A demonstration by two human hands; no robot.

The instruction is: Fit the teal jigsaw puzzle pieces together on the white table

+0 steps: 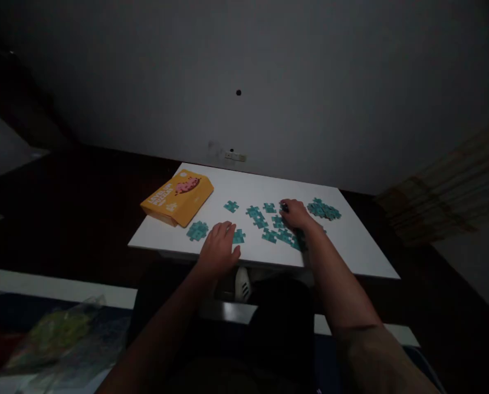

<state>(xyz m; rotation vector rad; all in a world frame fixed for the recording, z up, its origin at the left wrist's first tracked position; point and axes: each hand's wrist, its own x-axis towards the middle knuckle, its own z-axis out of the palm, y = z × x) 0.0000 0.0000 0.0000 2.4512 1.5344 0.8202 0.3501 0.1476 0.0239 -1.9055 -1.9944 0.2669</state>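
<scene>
— What sits closest to the lens on your feed?

— My own forearms, coming up from the bottom edge, and to the lower left a crumpled clear plastic bag point(59, 334) lying on a dark surface. Past them I see a shoe point(242, 284) just under the near rim of the white counter point(351, 241).

— And the hands?

— My left hand point(219, 249) lies palm down at the near edge of the counter, fingers spread flat. Its fingertips touch one teal puzzle piece point(239, 236), and a small joined cluster of pieces point(197, 230) lies just beside it on the left. That grip holds nothing that I can see.

— The right?

— My right hand point(297, 214) rests further in, knuckles up, fingers curled down among the scattered pieces point(269, 221) in the middle of the counter. Whether that grip pinches a piece, I cannot tell; the light is dim and the fingers hide it.

— Anything else up there?

— A heap of pieces point(324, 210) lies just right of my right hand, and a yellow puzzle box point(178, 203) lies flat at the far left corner, well apart from both hands.
</scene>
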